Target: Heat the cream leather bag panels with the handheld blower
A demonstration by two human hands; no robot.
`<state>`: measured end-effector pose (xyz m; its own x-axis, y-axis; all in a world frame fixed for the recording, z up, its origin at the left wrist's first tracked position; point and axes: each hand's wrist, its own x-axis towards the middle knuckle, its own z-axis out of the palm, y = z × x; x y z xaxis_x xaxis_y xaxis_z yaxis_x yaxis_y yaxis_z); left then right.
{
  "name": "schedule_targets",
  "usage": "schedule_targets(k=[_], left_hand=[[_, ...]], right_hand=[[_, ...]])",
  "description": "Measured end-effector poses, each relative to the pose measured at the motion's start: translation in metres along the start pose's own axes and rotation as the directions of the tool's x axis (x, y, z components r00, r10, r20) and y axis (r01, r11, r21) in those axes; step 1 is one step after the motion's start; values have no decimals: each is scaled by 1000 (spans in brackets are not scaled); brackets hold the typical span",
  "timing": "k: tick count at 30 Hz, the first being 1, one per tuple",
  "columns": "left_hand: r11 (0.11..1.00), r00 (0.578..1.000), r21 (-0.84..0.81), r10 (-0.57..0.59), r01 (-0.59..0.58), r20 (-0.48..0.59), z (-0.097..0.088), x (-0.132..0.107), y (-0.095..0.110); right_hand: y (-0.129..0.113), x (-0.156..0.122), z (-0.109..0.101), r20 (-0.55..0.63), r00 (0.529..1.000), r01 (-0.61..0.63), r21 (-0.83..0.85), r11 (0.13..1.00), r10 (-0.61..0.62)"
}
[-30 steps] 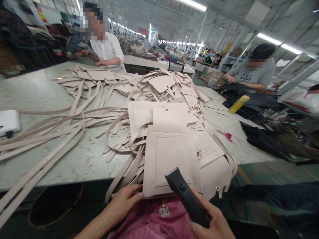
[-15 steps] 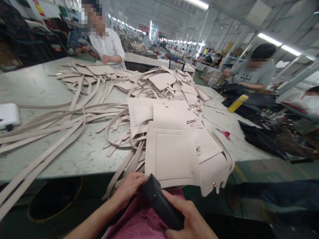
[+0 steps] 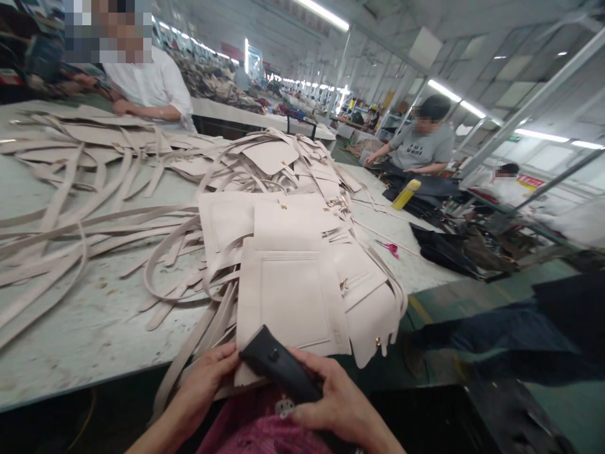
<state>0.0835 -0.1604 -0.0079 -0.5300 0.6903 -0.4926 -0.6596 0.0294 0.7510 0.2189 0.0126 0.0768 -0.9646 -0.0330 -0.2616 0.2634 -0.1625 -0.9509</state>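
Note:
My right hand (image 3: 338,400) is wrapped around a black handheld tool (image 3: 283,366), shaped like a hair clipper; its exact kind is not clear. The tool's far end lies over the lower left corner of a beige leather bag panel (image 3: 295,296) with a stitched rectangle. My left hand (image 3: 208,378) pinches that panel's lower left edge, close to the tool's tip. Beneath the panel, a beige bag piece with a gold clasp (image 3: 344,285) hangs partly over the table's front edge. Long beige straps (image 3: 210,334) run down beside my left hand.
More beige bag pieces and straps (image 3: 269,154) are heaped on the pale worktable (image 3: 118,309). Pink-handled scissors (image 3: 391,249), a yellow bottle-like object (image 3: 406,194) and black leather pieces (image 3: 439,252) lie to the right. Co-workers in white (image 3: 151,82) and grey (image 3: 420,148) stand across the table.
The view has swung to the right, so the table's contents sit further left. The tool stays in my right hand, now angled lower across the panel's corner, which my left hand still pinches.

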Motion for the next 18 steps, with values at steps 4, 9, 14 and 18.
schedule_targets(k=[4, 9, 14, 18], left_hand=[[994, 997, -111, -16, 7, -73, -1, 2, 2], [994, 996, -103, -39, 30, -84, 8, 11, 5], [998, 993, -17, 53, -55, -109, 16, 22, 4], [994, 988, 17, 105, -104, -109, 17, 19, 19]], right_hand=[[9, -5, -2, -68, 998, 0, -17, 1000, -1], [30, -31, -15, -120, 991, -51, 20, 998, 53], [40, -38, -33, -427, 904, -24, -17, 1000, 14], [52, -50, -54, -673, 739, -102, -121, 987, -6]])
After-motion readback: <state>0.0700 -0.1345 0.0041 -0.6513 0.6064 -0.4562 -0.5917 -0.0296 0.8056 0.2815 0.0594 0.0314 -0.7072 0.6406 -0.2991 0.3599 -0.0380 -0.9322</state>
